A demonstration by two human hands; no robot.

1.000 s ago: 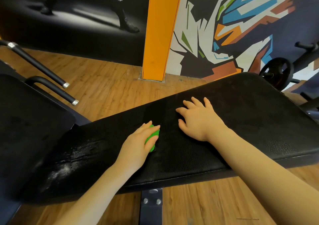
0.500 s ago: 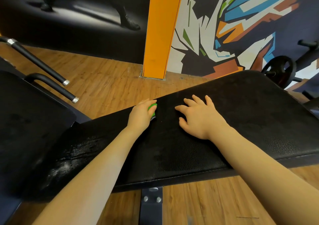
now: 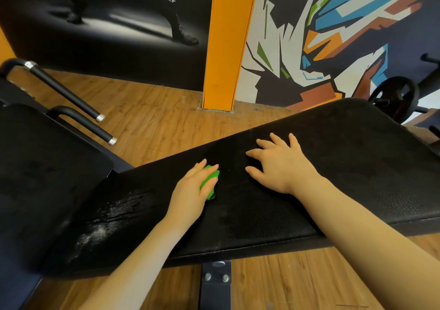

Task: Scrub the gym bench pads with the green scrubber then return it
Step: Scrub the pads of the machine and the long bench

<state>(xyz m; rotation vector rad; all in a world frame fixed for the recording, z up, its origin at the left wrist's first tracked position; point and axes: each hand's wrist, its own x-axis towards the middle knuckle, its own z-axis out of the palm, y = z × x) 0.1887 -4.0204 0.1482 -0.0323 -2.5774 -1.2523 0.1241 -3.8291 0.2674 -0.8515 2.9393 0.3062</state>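
Green scrubber point(image 3: 210, 182) sits on the black bench point(image 3: 357, 167) pad, a little toward the far edge and left of the pad's middle, mostly hidden under the left hand point(image 3: 192, 190). That hand's fingers curl over the top of it and hold it down against the leather, so only a bright green strip shows between the fingers and along the thumb side. The right hand point(image 3: 278, 167) lies flat on the pad just beside it, fingers spread and straight, palm down, holding nothing. A gap of bare leather separates the two hands. Toward the left end of the bench the surface shines with wet, streaky smears point(image 3: 107, 217). A second dark pad point(image 3: 35, 167) stands past that left end, with two black handles point(image 3: 78, 119) tipped in silver behind it. Below the near edge a metal bracket point(image 3: 215, 278) with two bolts shows over the wooden floor point(image 3: 154, 119). An orange pillar point(image 3: 228, 41) rises beyond the far edge.
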